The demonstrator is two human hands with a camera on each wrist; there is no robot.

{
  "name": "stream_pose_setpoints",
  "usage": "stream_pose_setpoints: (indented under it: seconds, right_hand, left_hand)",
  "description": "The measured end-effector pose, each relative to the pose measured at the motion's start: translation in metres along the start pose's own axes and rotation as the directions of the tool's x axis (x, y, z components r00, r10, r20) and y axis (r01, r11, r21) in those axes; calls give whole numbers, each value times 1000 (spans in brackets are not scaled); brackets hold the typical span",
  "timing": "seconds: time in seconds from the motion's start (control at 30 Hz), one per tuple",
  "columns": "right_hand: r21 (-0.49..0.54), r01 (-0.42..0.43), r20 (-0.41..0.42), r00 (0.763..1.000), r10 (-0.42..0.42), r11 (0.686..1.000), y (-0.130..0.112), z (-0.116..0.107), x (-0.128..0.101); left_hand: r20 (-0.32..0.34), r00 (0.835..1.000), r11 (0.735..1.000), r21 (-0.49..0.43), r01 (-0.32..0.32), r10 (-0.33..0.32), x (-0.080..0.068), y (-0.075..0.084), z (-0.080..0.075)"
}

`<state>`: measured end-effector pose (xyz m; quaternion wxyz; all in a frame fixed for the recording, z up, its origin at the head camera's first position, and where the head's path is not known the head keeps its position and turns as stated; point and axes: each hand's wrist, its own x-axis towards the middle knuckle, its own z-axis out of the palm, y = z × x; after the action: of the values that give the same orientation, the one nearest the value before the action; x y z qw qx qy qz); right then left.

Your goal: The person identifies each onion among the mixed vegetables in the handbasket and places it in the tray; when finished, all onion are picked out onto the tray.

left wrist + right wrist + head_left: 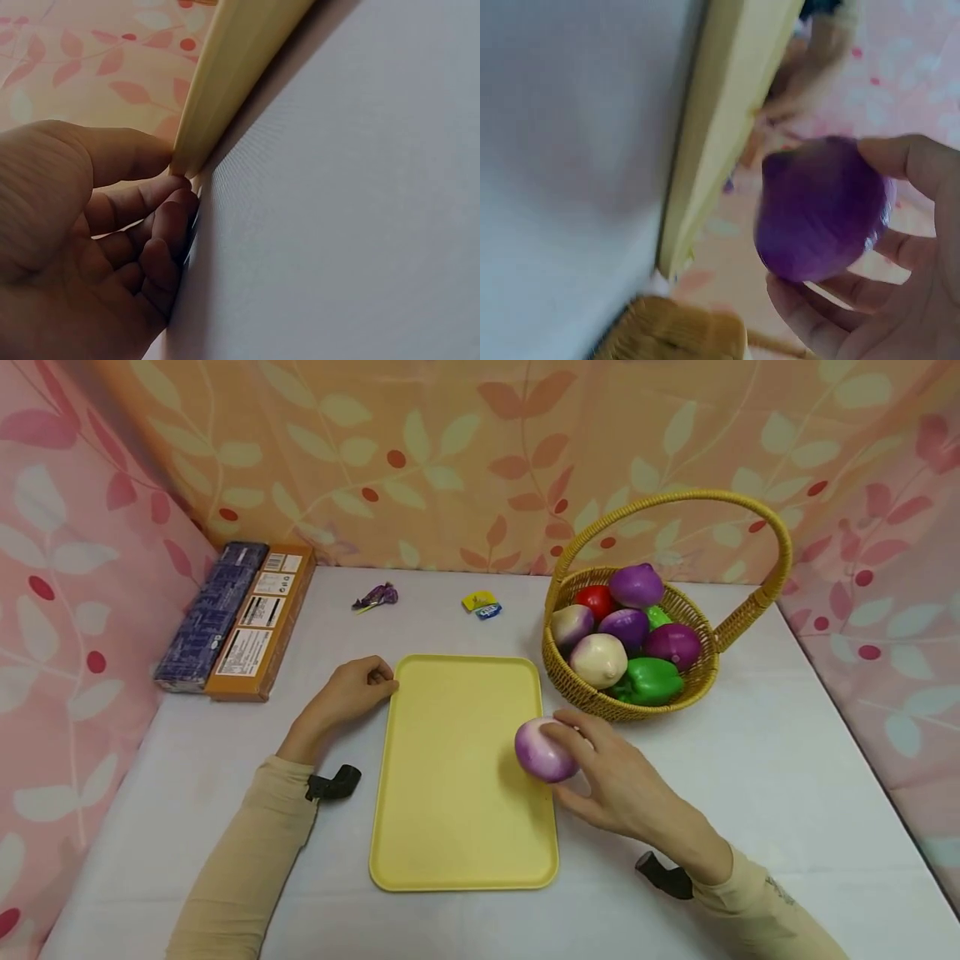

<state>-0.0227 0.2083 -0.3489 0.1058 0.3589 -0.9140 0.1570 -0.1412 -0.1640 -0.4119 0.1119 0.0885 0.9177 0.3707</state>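
White table (750, 777) bears yellow tray (457, 793); wicker basket (592, 693); boxes (240, 618).

The right wrist view is blurred throughout: the purple onion (821, 210) shows no sharp outline, the right hand (900, 300) holding it runs off the right and lower edges, and the wicker basket (671, 334) is cut off at the bottom. In the left wrist view only one rim of the yellow tray (225, 82) shows, leaving through the top edge, and the left hand (82, 240) is cropped at the left and bottom. In the head view, the print on the two long boxes (236, 618) is too small to read, and the two small wrappers (427, 600) cannot be identified. The green pepper (647, 681) lies partly behind the basket wall.
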Motion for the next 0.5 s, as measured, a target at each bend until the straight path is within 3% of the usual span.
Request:
stream_pose_setpoints:
  seconds: [0.17,0.23,0.4,0.5]
  right_hand:
    - [4,95,107,990,-95,995,-14,13,-6]
    - [18,95,159,983,-96,995,-19,15,-6]
    - [63,-35,306,952,15,997,-29,20,-2]
    - [23,-88,296,952,77,996,-29,24,2]
  left_hand:
    - [-9,1000,1000,-3,-7,7,-1,0,0]
    - [-10,1000,1000,-4,-11,11,-1,0,0]
    - [-14,1000,1000,-5,-19,19,-1,-1,1]
    - [-13,1000,1000,-9,-24,24,0,-2,2]
